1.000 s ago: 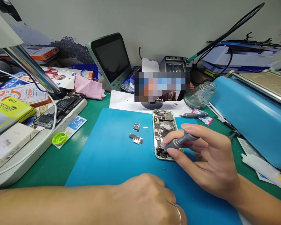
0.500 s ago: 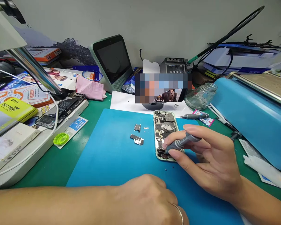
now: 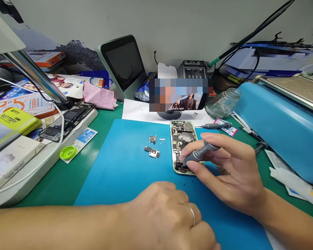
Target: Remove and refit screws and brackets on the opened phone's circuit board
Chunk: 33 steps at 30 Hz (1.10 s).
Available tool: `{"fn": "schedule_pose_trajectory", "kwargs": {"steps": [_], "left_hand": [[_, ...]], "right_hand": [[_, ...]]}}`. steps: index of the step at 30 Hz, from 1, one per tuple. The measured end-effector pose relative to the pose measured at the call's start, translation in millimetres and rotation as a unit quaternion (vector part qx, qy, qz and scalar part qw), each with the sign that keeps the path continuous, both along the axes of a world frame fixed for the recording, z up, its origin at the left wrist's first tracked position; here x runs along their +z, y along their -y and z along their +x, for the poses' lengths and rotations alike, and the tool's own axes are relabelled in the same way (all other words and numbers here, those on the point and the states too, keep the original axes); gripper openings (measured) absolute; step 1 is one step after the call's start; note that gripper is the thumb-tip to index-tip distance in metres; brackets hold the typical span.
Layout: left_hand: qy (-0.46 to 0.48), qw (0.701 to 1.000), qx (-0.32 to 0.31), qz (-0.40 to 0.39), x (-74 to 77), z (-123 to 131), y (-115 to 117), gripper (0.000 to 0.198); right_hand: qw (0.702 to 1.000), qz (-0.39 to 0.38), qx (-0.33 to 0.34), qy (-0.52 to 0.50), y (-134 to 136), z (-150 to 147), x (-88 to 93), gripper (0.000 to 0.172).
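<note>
My right hand (image 3: 231, 173) grips a small grey screwdriver (image 3: 200, 152) between thumb and fingers. Its tip points down at the lower end of an opened phone (image 3: 184, 137), which lies on a blue mat (image 3: 114, 166) with its inner parts bare. Across the front of the mat lies my left hand (image 3: 172, 211), back upward, a ring on one finger. Its fingers curl under, and what they hold, if anything, is hidden. Left of the phone are a metal bracket part (image 3: 152, 152), a small square module (image 3: 152, 139) and a tiny silver piece (image 3: 162, 139).
Tiny dark screws (image 3: 184, 184) lie below the phone. A second screwdriver (image 3: 216, 125) and a glass jar (image 3: 223, 104) are at the back right, beside a blue machine (image 3: 273, 135). Another opened phone (image 3: 67, 121) rests on a white ledge at left. A green cap (image 3: 68, 152) is nearby.
My left hand has moved slightly forward and to the right, showing more of its ringed finger. My right hand keeps the screwdriver at the phone's lower end. The whole view has shifted slightly.
</note>
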<state>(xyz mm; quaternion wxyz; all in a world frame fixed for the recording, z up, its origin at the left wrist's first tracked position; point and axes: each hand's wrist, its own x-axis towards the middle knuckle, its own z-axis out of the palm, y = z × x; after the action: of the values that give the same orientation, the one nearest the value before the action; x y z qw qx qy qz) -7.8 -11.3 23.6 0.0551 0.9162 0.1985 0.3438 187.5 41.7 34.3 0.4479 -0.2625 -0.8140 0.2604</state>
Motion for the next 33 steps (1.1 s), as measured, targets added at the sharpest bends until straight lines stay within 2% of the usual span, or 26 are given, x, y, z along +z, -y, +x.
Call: {"fn": "schedule_pose_trajectory", "kwargs": {"steps": [4, 8, 10, 14, 16, 25, 33], "left_hand": [[-0.117, 0.989, 0.088, 0.009, 16.4, -4.1, 5.3, 0.031], [-0.225, 0.965, 0.132, 0.004, 25.4, -11.9, 12.4, 0.019], [-0.255, 0.957, 0.138, 0.002, 26.4, -18.5, 12.9, 0.027], [-0.251, 0.958, 0.135, -0.034, 21.9, -32.9, 7.6, 0.058], [-0.242, 0.961, 0.117, -0.064, 18.8, -37.0, 4.2, 0.064], [-0.247, 0.957, 0.102, -0.111, 16.9, -36.1, 0.5, 0.062], [-0.239, 0.963, 0.106, -0.069, 11.6, -38.2, 3.6, 0.073]], "right_hand": [[1.0, -0.006, 0.006, -0.004, -2.0, -0.7, -2.7, 0.072], [1.0, -0.016, 0.012, -0.001, -5.1, -0.9, -2.2, 0.069], [1.0, -0.017, 0.005, 0.003, -5.6, -0.2, -1.3, 0.069], [1.0, -0.014, 0.002, 0.01, -4.9, 1.4, -0.8, 0.072], [1.0, -0.009, 0.002, 0.013, -4.4, 1.8, -0.5, 0.074], [0.997, 0.057, 0.016, 0.047, -2.0, 4.9, 5.5, 0.082], [0.995, 0.085, 0.0, 0.055, 0.9, 1.6, 4.5, 0.077]]}}
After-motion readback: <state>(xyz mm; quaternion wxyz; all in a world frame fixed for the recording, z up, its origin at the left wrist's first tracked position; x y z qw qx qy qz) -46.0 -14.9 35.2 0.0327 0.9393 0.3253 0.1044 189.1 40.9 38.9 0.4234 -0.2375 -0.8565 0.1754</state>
